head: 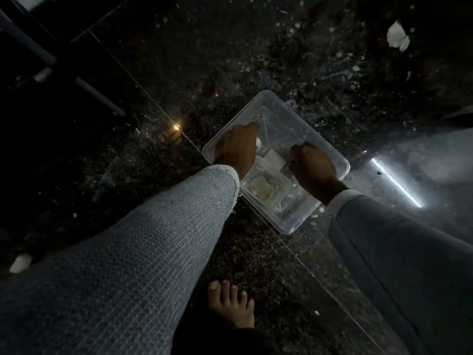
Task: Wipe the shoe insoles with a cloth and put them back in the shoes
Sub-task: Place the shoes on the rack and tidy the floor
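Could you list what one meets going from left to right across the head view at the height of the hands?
Orange light reflection → left hand → right hand → white light streak.

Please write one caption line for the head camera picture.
Both hands, left and right, reach into a clear rectangular plastic tub on a dark speckled floor.
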The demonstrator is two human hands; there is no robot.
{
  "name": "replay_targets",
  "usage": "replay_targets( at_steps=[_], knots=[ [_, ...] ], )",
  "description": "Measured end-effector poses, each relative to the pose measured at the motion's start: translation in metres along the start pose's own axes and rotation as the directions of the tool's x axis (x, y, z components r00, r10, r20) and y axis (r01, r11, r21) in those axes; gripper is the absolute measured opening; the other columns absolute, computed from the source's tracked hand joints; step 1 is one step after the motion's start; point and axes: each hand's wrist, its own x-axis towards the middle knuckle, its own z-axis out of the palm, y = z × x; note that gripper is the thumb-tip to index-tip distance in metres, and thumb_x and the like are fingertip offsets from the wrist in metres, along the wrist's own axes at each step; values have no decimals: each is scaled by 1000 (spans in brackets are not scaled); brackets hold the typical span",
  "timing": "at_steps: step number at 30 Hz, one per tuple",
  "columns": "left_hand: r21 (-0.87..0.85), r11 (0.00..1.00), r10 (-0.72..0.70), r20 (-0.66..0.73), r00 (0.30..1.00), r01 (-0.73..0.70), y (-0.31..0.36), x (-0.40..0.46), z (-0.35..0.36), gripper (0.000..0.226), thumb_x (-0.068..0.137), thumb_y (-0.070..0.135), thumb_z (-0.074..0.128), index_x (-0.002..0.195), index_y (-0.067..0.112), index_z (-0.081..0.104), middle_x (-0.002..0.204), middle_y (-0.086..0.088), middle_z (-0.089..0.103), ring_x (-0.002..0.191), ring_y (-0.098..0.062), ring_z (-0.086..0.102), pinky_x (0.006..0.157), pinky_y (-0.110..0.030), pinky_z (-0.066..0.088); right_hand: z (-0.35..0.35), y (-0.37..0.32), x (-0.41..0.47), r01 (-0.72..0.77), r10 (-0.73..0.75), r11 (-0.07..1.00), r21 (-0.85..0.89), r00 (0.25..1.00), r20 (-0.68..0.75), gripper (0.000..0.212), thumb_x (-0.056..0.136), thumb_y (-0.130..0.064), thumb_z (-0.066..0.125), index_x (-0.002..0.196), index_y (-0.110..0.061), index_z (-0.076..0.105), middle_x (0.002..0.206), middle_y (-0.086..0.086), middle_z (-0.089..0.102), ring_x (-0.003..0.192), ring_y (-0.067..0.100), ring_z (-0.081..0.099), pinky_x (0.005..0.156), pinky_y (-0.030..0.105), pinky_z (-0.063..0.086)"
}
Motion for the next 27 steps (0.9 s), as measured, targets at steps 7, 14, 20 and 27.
replay_targets(
  at_steps=[7, 14, 20, 27],
  knots=[
    [-41, 999, 2, 50, 999, 1, 13, 5, 3, 14, 96, 11, 48, 108, 13, 56, 115, -13, 65, 108, -34, 61, 82, -39, 49, 0, 0, 0, -4, 4, 998, 58, 1000, -14, 20, 86, -17, 62, 105, -10, 61, 106, 13, 56, 97, 33, 58, 76, 36, 45],
    [-28, 999, -29, 12, 999, 30, -8, -11, -7, 27, 95, 11, 52, 122, 15, 55, 115, -14, 67, 107, -35, 63, 84, -45, 54, -6, 2, -8, -2, 4, 999, 47, 999, -53, 21, 87, -22, 64, 104, -11, 60, 105, 13, 56, 94, 34, 59, 76, 39, 49],
    [-114, 992, -62, -47, 997, 56, -30, -35, -26, 24, 93, 11, 58, 117, 14, 58, 113, -14, 68, 103, -33, 65, 84, -46, 54, -24, -37, -6, 100, -98, 995, 9, 988, -121, 27, 90, -30, 64, 111, -12, 61, 110, 12, 58, 95, 30, 59, 76, 38, 48],
    [-144, 970, -212, -118, 970, 195, -88, -92, -50, 18, 93, 28, 59, 111, 24, 58, 107, -6, 68, 101, -30, 64, 84, -43, 53, -23, -132, -1, 302, -309, 950, -80, 947, -90, 34, 95, -40, 52, 112, -11, 61, 112, 12, 59, 97, 32, 60, 77, 41, 50]
  ],
)
